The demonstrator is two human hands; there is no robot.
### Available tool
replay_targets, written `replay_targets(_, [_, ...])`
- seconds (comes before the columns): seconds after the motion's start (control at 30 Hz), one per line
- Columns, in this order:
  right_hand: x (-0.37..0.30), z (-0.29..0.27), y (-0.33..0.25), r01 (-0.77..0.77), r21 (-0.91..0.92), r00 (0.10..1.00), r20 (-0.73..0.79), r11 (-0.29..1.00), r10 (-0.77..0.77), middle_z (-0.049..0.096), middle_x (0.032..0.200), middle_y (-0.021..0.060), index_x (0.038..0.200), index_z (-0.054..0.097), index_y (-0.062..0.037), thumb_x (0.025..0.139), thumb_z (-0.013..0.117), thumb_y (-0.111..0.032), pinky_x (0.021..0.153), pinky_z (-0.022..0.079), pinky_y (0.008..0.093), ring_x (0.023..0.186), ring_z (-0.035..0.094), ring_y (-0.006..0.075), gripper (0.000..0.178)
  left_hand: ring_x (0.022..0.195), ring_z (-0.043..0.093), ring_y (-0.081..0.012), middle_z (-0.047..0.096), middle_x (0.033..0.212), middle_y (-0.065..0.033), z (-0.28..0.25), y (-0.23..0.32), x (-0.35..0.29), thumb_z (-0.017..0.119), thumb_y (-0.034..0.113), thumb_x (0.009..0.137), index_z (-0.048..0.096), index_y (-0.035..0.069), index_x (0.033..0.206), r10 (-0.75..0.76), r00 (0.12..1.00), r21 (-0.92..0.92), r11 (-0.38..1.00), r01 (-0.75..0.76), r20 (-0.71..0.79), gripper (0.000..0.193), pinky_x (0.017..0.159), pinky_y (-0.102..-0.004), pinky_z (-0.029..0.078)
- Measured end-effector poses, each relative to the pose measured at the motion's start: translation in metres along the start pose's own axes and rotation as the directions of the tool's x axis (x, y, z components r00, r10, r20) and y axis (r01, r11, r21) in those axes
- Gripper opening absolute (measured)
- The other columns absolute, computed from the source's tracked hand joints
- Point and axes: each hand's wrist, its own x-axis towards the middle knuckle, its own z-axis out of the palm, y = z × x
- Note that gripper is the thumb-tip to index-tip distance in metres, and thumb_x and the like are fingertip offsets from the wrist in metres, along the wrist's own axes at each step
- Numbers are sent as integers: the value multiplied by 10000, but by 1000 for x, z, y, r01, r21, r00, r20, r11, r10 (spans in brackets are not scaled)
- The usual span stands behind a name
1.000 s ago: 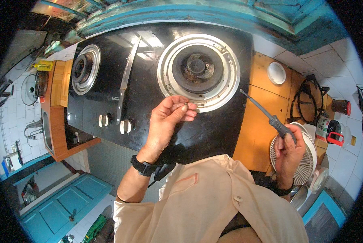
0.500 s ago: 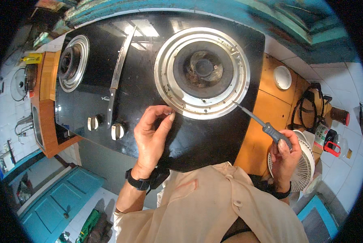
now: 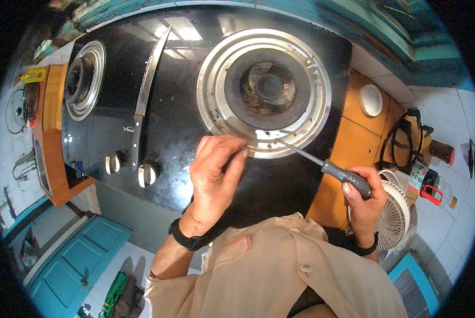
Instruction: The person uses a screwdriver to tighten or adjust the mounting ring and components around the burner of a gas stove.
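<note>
My right hand point(image 3: 368, 204) is wrapped round the dark handle of a screwdriver point(image 3: 345, 177). Its shaft points left and away, with the tip over the near rim of the steel burner ring point(image 3: 210, 93). Thumb and fingertips of my left hand point(image 3: 214, 175) are pinched together just in front of that ring, on a small dark bit too tiny to name. Inside the ring sits a dark round burner point(image 3: 269, 87), stained brown at its middle. All this is on a black glass gas hob point(image 3: 179, 106).
A long knife point(image 3: 137, 132) lies on the hob, left of the large burner. Two control knobs point(image 3: 147, 175) stand near the front edge. A second burner point(image 3: 79, 79) is at far left. On the right are a white round lid point(image 3: 371, 100) and a white fan point(image 3: 393, 217).
My left hand has moved right, closer to the ring's near edge. The screwdriver's tip has shifted left along the ring, toward my left fingertips. The view has shifted slightly.
</note>
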Motion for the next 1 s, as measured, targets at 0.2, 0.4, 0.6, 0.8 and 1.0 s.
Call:
replay_targets(0.2, [0,-5,7,46,-59,999,-24,997,-47,668,915,12,1090,675,-7,857,799,-124,736,475,235,817,603,82,288,885,636,-259,702,956,-98,20,7,15,754,-22,828,702,24,993,120,992,205,971,-123,26,179,843,-355,476])
replay_targets(0.4, [2,-6,6,67,4,997,-29,998,-67,649,847,11,1060,678,-9,856,807,-93,602,447,206,656,579,60,255,857,614,-275,671,901,-73,35,0,15,775,-29,752,685,59,942,210,977,290,937,-193,-30,228,843,-389,428])
replay_targets(0.6, [2,-7,17,107,-23,994,-18,994,-108,671,862,26,1061,682,-5,862,818,-154,682,489,242,744,619,102,283,813,594,-288,621,846,-92,46,4,14,799,11,788,683,51,913,214,975,351,919,-179,-65,176,815,-382,441])
replay_targets(0.8, [2,-10,21,121,-29,992,-26,992,-122,681,879,39,1059,687,-9,857,826,-184,710,498,256,774,631,118,301,796,571,-296,583,812,-92,52,1,14,815,9,768,654,60,867,234,966,395,902,-173,-110,195,798,-390,428])
replay_targets(1.0, [4,-9,19,145,-68,989,-15,987,-146,677,880,39,1058,688,-8,854,829,-176,709,498,255,776,631,117,300,799,562,-294,588,823,-77,54,4,15,819,10,760,655,69,865,286,953,480,853,-205,-101,204,813,-403,417])
